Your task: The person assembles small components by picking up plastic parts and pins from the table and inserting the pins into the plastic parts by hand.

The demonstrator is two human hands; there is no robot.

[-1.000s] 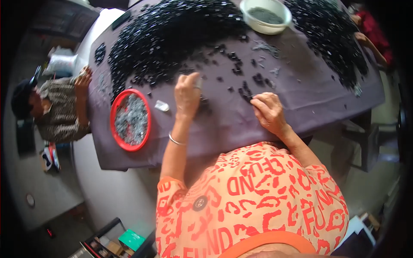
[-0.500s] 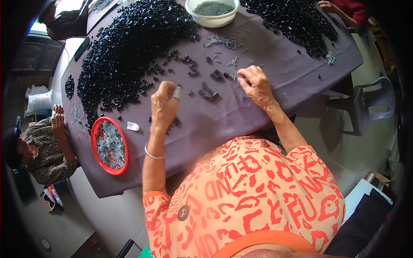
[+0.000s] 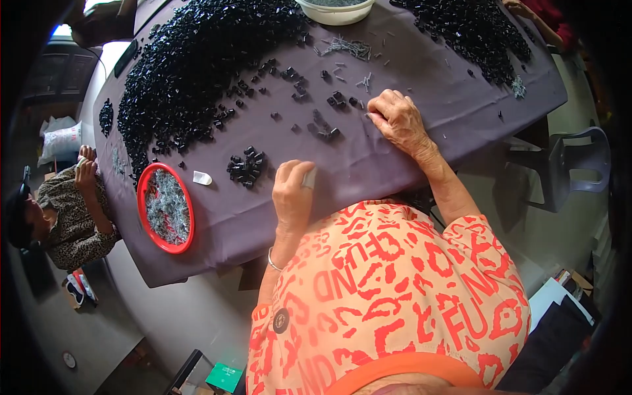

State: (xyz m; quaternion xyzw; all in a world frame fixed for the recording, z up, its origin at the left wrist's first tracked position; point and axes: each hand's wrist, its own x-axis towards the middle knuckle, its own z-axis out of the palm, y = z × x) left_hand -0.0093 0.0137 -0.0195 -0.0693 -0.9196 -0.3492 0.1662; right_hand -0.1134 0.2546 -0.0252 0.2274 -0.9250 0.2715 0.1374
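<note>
My left hand (image 3: 293, 195) hovers near the table's front edge with its fingers curled in. A pale cover (image 3: 309, 178) wraps one of its digits; anything in the grip is hidden. My right hand (image 3: 399, 122) is closed in a pinch above the cloth, and I cannot make out what is between thumb and finger. Just left of it lie a few small black plastic pieces (image 3: 338, 100). Between the hands is another little group of black pieces (image 3: 322, 128). To the left of my left hand sits a round cluster of black pieces (image 3: 245, 167).
A huge heap of black pieces (image 3: 191, 66) covers the far left; another heap (image 3: 461, 39) lies far right. Thin grey pins (image 3: 349, 47) are scattered near a white basin (image 3: 336, 13). A red-rimmed tray (image 3: 190, 217) holds clear bits. Other people sit left and far right.
My left hand has moved right and toward my body, uncovering the round cluster of black pieces. My right hand stays near the same pieces, its fingers more tightly curled. The view has shifted slightly.
</note>
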